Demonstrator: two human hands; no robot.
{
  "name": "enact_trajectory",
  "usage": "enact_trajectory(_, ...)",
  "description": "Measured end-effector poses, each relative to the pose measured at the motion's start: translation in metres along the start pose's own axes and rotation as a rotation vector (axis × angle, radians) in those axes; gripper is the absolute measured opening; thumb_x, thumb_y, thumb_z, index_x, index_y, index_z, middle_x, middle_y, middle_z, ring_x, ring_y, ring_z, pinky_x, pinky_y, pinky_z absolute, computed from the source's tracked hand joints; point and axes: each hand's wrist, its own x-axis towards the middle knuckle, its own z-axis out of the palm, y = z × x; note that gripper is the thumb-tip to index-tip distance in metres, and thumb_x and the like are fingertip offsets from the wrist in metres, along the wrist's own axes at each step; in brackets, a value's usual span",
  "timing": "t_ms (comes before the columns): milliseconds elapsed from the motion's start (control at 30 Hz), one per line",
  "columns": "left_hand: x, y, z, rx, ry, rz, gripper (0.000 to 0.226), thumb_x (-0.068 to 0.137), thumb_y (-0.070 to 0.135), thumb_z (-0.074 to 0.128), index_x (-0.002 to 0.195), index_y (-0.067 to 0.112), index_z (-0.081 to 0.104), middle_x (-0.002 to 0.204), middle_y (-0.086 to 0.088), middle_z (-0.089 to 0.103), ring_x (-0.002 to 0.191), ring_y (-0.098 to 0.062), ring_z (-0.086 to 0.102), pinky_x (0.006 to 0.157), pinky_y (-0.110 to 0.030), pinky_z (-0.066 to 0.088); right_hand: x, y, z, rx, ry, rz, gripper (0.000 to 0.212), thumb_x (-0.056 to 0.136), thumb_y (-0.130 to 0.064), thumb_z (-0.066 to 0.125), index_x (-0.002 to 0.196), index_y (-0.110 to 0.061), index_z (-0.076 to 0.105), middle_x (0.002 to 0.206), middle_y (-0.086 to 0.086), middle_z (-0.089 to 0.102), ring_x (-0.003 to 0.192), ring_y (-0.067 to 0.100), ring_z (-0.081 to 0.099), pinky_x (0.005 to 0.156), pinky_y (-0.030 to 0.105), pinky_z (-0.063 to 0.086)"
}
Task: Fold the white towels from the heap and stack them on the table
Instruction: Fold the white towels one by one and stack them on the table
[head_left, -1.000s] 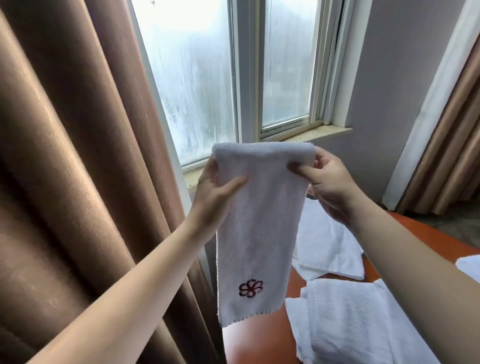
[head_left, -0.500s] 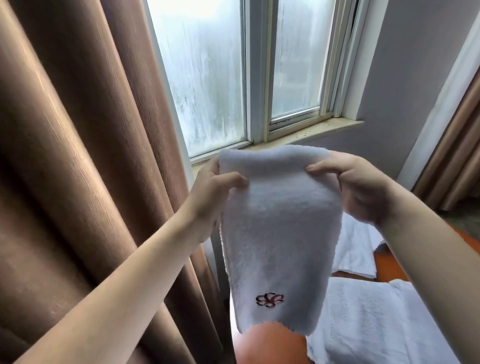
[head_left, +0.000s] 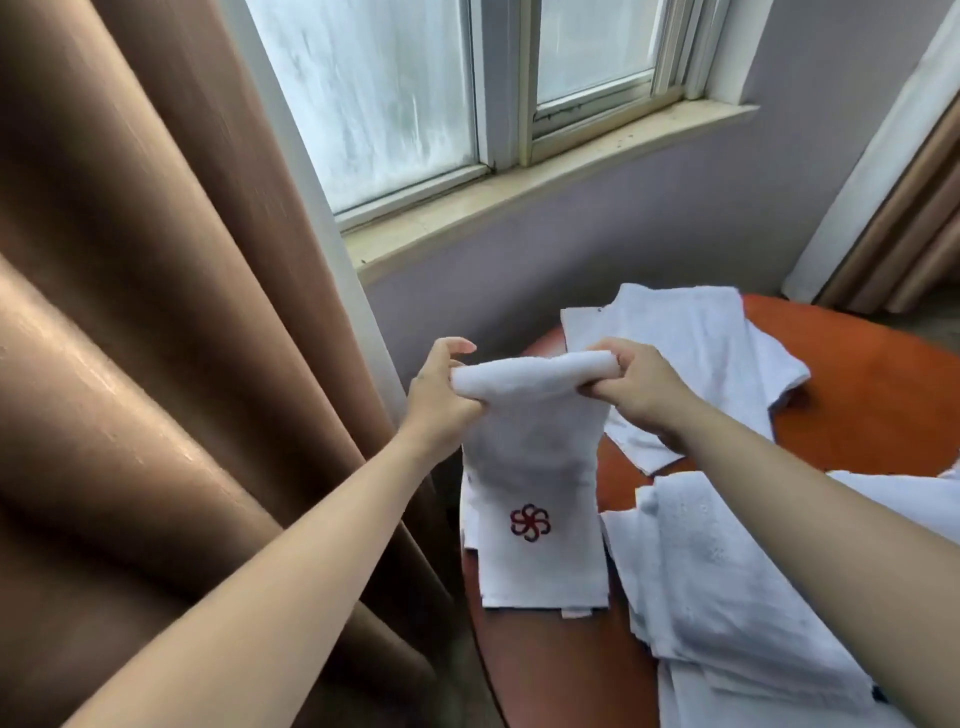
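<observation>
A narrow folded white towel (head_left: 535, 457) with a dark red flower mark hangs from both my hands; its lower end lies on the left edge of the round orange-brown table (head_left: 872, 395). My left hand (head_left: 441, 395) pinches the towel's top left corner, and my right hand (head_left: 639, 389) grips the top right corner, so the top edge is stretched between them. More white towels (head_left: 727, 571) lie spread on the table under my right forearm. Another white towel (head_left: 696, 338) lies at the table's far side.
A brown curtain (head_left: 156, 312) hangs close on the left, right beside the table edge. A window and its sill (head_left: 519, 182) run along the grey wall behind. A second curtain (head_left: 909, 223) hangs at the far right.
Both hands have dropped from window height down to just above the table. The towel's lower end, which hung free in the air, now lies on the table's left edge.
</observation>
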Motion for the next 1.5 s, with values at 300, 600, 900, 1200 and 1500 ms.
enact_trajectory(300,-0.065,-0.099,0.011,0.807,-0.27,0.726,0.031,0.052,0.006,0.072,0.076,0.013,0.053,0.073,-0.001,0.052,0.061,-0.023,0.049,0.052,-0.031,0.037,-0.053,0.093,0.03,-0.818,-0.346,-0.475,0.033,0.059,0.002,0.056,0.085,-0.018,0.048,0.082,-0.003,0.048,0.073,0.024,0.048,0.058,0.034,0.033)
enact_trajectory(600,-0.067,-0.097,-0.001,0.401,-0.374,0.301,0.021,0.069,0.014,0.061,0.086,0.018,0.05,0.073,0.002,0.06,0.068,-0.026,0.056,0.062,-0.041,0.048,-0.055,0.086,0.035,-0.367,-0.224,-0.094,0.033,0.069,0.0,0.06,0.073,-0.027,0.041,0.074,-0.001,0.056,0.069,0.016,0.05,0.062,0.032,0.04)
enact_trajectory(900,-0.051,-0.037,-0.033,0.217,-0.501,0.182,0.028,0.057,0.029,0.062,0.081,0.016,0.058,0.07,0.002,0.061,0.066,-0.02,0.055,0.061,-0.037,0.049,-0.053,0.025,0.008,-0.007,-0.359,0.152,0.024,0.055,-0.016,0.061,0.077,-0.011,0.052,0.071,0.0,0.049,0.069,0.013,0.045,0.058,0.026,0.034)
enact_trajectory(1200,-0.014,0.007,-0.036,-0.278,-0.414,-0.108,0.024,0.065,0.014,0.068,0.089,0.013,0.063,0.08,-0.001,0.065,0.074,-0.013,0.062,0.066,-0.026,0.048,-0.033,-0.003,-0.003,0.327,-0.302,0.409,0.025,0.079,-0.007,0.058,0.103,-0.006,0.065,0.086,0.011,0.067,0.073,0.022,0.062,0.066,0.03,0.048)
enact_trajectory(1500,0.003,-0.07,0.017,0.128,-0.158,0.045,0.02,0.079,0.007,0.06,0.082,0.024,0.049,0.075,0.007,0.058,0.071,-0.014,0.053,0.063,-0.028,0.043,-0.016,0.057,0.029,-0.342,0.139,0.045,0.023,0.08,-0.004,0.055,0.077,-0.022,0.042,0.072,-0.001,0.052,0.067,0.018,0.046,0.057,0.032,0.035)
